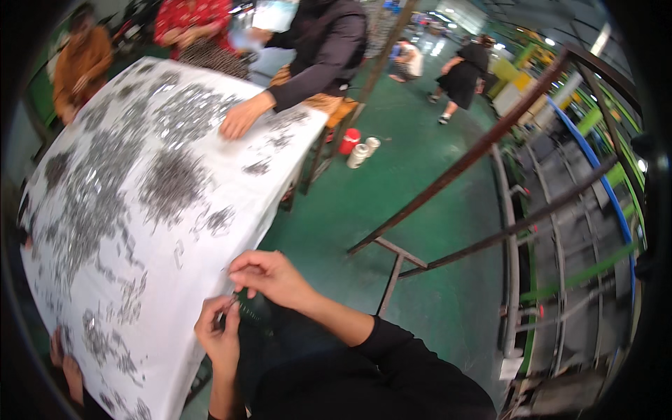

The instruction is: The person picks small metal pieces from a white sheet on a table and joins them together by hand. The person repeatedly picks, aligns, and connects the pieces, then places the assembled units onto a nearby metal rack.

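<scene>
My left hand is at the table's near right edge, its thumb and fingers pinched around a small dark metal piece. Just above it, my right hand is closed too, thumb against fingertips; what it pinches, if anything, is too small to make out. Both hands are close together over the edge of the white-covered table. Heaps of small thin metal pieces are spread over the cloth, some dark, some shiny. A smaller cluster of metal pieces lies nearest to my right hand.
Across the table a co-worker's hand rests among the pieces; other people sit along the far side. Another person's hand is at the lower left. A rusty metal frame stands on the right. A red container and pale cans are on the green floor.
</scene>
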